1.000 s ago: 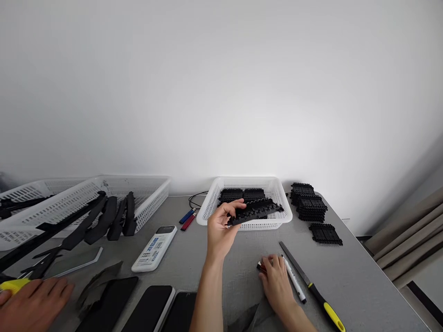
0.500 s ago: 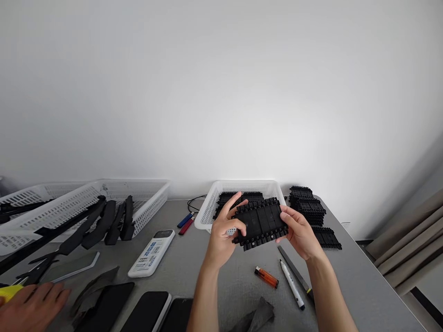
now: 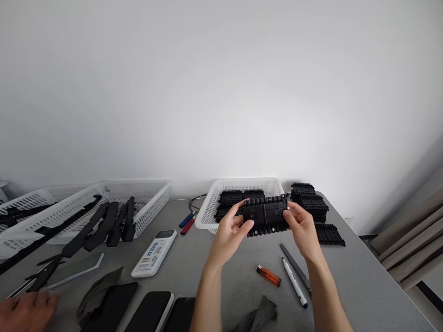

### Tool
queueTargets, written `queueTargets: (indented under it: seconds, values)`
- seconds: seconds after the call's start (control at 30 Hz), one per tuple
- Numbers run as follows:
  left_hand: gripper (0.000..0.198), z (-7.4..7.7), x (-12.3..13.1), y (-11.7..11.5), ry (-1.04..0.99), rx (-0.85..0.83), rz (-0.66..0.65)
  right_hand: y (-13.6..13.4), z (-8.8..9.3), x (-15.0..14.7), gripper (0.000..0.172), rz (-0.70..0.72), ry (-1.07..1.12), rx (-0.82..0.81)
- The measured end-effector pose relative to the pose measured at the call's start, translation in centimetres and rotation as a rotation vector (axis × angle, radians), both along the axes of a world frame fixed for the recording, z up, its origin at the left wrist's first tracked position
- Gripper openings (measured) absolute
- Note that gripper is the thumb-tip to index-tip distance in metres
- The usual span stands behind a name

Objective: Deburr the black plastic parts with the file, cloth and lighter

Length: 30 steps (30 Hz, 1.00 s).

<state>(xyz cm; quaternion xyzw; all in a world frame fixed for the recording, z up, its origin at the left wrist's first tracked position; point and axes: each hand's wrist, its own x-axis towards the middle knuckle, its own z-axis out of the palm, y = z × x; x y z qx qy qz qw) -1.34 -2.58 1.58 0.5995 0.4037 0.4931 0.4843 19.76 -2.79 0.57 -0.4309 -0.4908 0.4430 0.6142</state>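
Both my hands hold one black ribbed plastic plate [image 3: 266, 215] above the grey table [image 3: 346, 281], just in front of a white basket [image 3: 211, 207]. My left hand [image 3: 226, 233] grips its left end with thumb and fingers. At the plate's right end, my right hand [image 3: 302, 228] is closed on the edge. The basket holds more black plates [image 3: 231, 197]. An orange lighter [image 3: 268, 275] lies on the table below my hands.
Stacks of black plates [image 3: 309, 203] stand right of the basket, one flat plate [image 3: 330, 234] beside them. A white marker [image 3: 295, 283] and a file [image 3: 294, 265] lie at right. Phones [image 3: 150, 311], a white device [image 3: 154, 252], long black parts [image 3: 104, 226] in baskets at left. Another person's hand [image 3: 26, 311] is bottom left.
My right hand left the lighter on the table and took the plate's right end. The plate rose slightly and turned more edge-on. The other person's hand slid lower left.
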Motion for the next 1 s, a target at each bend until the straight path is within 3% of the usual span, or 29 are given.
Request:
queueTargets:
  seconds: [0.13, 0.23, 0.33, 0.4, 0.47, 0.57, 0.63, 0.83, 1.0]
  values:
    - [0.073, -0.5, 0.8, 0.7, 0.012, -0.044, 0.136, -0.3, 1.0, 1.6, 0.04, 0.101, -0.142, 0.01]
    - [0.074, -0.7, 0.5, 1.0, -0.018, -0.054, 0.219, -1.3, 0.3, 4.3, 0.039, 0.09, -0.441, -0.073]
    - [0.074, -0.6, 0.0, 1.1, -0.049, -0.07, 0.259, -3.9, -3.5, 7.0, 0.032, 0.01, -0.905, -0.271]
    - [0.077, -0.6, -0.2, 1.1, -0.064, -0.079, 0.263, -6.3, -7.5, 8.4, 0.026, -0.024, -1.157, -0.419]
    - [0.079, -0.5, -0.2, 1.1, -0.085, -0.085, 0.257, -8.6, -11.7, 9.4, 0.02, -0.022, -1.276, -0.511]
    - [0.076, -0.5, -0.2, 1.1, -0.117, -0.088, 0.221, -10.9, -16.4, 10.0, 0.023, -0.02, -1.29, -0.585]
    - [0.073, -0.6, -0.2, 1.1, -0.136, -0.094, 0.204, -11.5, -17.9, 9.9, 0.026, -0.005, -1.242, -0.602]
    - [0.073, -0.7, -0.4, 1.0, -0.139, -0.087, 0.225, -11.4, -18.9, 9.6, 0.03, -0.083, -1.179, -0.463]
    - [0.074, -0.4, -0.7, 0.6, -0.076, -0.082, 0.294, -12.6, -19.5, 11.2, 0.036, -0.093, -1.012, -0.517]
